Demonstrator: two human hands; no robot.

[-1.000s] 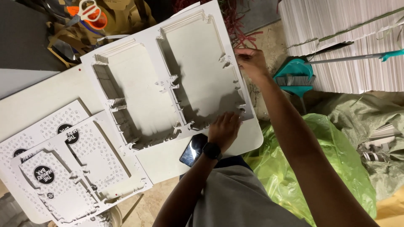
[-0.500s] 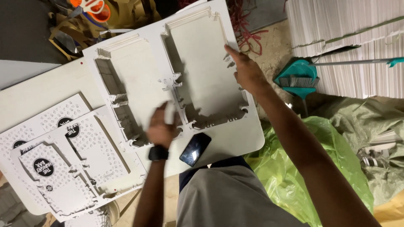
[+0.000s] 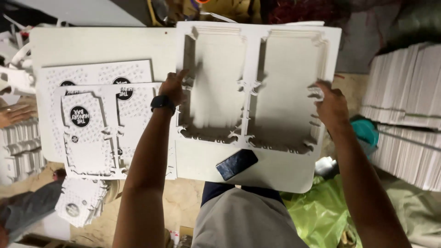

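Holding a large white die-cut cardboard sheet (image 3: 257, 92) in the upper middle of the head view, the person grips it at both side edges. The left hand (image 3: 173, 88), with a dark watch (image 3: 162, 102) on its wrist, sits at the sheet's left edge, its fingers (image 3: 181, 76) curled onto the card; how tightly they close cannot be told. The right hand (image 3: 331, 103) is at the sheet's right edge, its fingers (image 3: 317, 89) bent over the notched cut-out border and pinching it.

The sheet shows two tall punched-out box shapes side by side, with ragged tabs along their lower ends. It lies over a white surface (image 3: 101, 43) that runs from upper left to the lower middle of the frame. A dark phone (image 3: 236, 164) rests on the surface just below the sheet, near the person's body.

At the left, printed sheets (image 3: 98, 119) with dots and round black marks lie stacked, overlapping one another. At the right edge stands a tall stack of white card (image 3: 404, 101). A green plastic bag (image 3: 317, 211) is at the lower right. Another person's hand (image 3: 14, 115) shows at the far left edge.
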